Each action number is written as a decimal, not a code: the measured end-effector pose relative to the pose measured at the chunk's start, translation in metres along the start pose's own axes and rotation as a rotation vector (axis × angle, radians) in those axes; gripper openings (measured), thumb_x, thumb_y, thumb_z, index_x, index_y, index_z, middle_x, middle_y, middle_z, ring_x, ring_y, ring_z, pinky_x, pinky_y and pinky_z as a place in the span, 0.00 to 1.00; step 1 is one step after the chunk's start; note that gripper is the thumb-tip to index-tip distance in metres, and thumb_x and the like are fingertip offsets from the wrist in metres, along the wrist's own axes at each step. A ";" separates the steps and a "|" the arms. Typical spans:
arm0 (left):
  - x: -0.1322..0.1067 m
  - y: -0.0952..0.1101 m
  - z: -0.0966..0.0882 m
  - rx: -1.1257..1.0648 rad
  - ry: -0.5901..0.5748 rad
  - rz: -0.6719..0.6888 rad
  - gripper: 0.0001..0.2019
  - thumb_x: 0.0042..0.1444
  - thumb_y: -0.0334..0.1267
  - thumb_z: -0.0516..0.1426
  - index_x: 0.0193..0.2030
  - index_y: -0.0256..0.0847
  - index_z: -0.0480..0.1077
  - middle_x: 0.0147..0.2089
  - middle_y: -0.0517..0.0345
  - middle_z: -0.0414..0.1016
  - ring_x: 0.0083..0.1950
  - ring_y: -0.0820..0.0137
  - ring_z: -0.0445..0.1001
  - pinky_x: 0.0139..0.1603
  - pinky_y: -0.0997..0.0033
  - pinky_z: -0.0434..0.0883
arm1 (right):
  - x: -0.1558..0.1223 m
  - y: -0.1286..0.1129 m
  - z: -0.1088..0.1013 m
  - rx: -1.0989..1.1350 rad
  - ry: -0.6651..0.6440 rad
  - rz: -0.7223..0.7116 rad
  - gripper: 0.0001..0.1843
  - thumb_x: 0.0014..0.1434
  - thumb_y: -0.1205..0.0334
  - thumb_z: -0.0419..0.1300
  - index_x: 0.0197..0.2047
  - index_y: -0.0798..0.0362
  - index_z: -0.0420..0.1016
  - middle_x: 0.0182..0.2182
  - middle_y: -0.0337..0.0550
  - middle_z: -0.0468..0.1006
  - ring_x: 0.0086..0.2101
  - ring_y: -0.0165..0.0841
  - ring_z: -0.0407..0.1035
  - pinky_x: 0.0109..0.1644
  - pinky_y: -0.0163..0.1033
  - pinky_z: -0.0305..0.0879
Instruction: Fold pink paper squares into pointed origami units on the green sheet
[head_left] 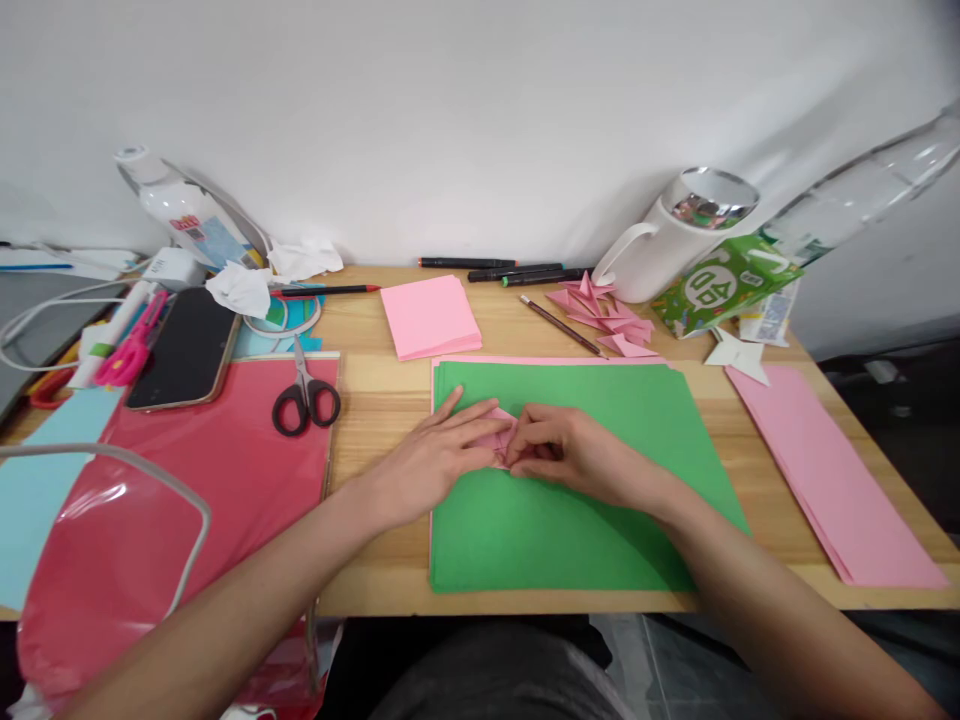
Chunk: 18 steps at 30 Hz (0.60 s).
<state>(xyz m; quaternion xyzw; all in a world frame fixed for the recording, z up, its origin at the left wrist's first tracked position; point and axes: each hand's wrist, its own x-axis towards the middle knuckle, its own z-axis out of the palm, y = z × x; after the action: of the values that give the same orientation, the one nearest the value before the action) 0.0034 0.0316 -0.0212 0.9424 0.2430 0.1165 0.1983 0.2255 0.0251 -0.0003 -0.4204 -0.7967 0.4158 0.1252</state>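
A small piece of folded pink paper [496, 436] lies on a stack of green sheets [585, 540], partly covered by my fingers. My left hand [439, 455] rests flat over its left side with the fingers stretched out and spread. From the right, my right hand [570, 445] pinches the paper's edge between bent fingers and thumb. The fingertips of both hands almost meet. Behind the green stack sits a pile of square pink paper [431, 318]. Several folded pink pieces with sharp points [604, 315] lie at the back right, beside a pencil [562, 326].
Black-handled scissors [306, 395] lie on a red folder [217, 480] at left, near a phone [184, 350] and a white bottle [187, 210]. Along the wall are markers [517, 270], a white mug [667, 240] and a green carton [724, 285]. Pink strips [840, 480] lie at right.
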 end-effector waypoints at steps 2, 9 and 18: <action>0.000 0.000 0.000 0.023 -0.009 0.003 0.25 0.53 0.17 0.48 0.52 0.44 0.69 0.66 0.54 0.60 0.70 0.66 0.47 0.69 0.46 0.44 | 0.000 -0.002 0.001 -0.025 -0.024 -0.008 0.05 0.59 0.65 0.58 0.34 0.53 0.76 0.30 0.38 0.71 0.28 0.27 0.66 0.33 0.32 0.60; -0.002 0.003 -0.001 0.073 -0.033 -0.011 0.25 0.54 0.17 0.48 0.52 0.45 0.69 0.66 0.57 0.59 0.70 0.64 0.46 0.69 0.43 0.40 | -0.011 -0.013 0.004 -0.362 -0.020 0.017 0.07 0.62 0.66 0.54 0.36 0.55 0.74 0.34 0.43 0.71 0.33 0.32 0.68 0.37 0.35 0.61; -0.003 0.002 -0.004 0.070 0.011 -0.007 0.18 0.57 0.19 0.49 0.46 0.42 0.71 0.65 0.51 0.62 0.71 0.60 0.44 0.66 0.37 0.37 | -0.041 -0.005 0.013 -0.423 0.144 0.029 0.06 0.63 0.66 0.54 0.36 0.53 0.72 0.33 0.42 0.71 0.32 0.31 0.68 0.35 0.34 0.62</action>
<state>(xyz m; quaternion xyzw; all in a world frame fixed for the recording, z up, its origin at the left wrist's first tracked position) 0.0007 0.0300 -0.0167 0.9472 0.2515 0.1122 0.1644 0.2407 -0.0157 0.0020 -0.4774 -0.8490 0.2099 0.0849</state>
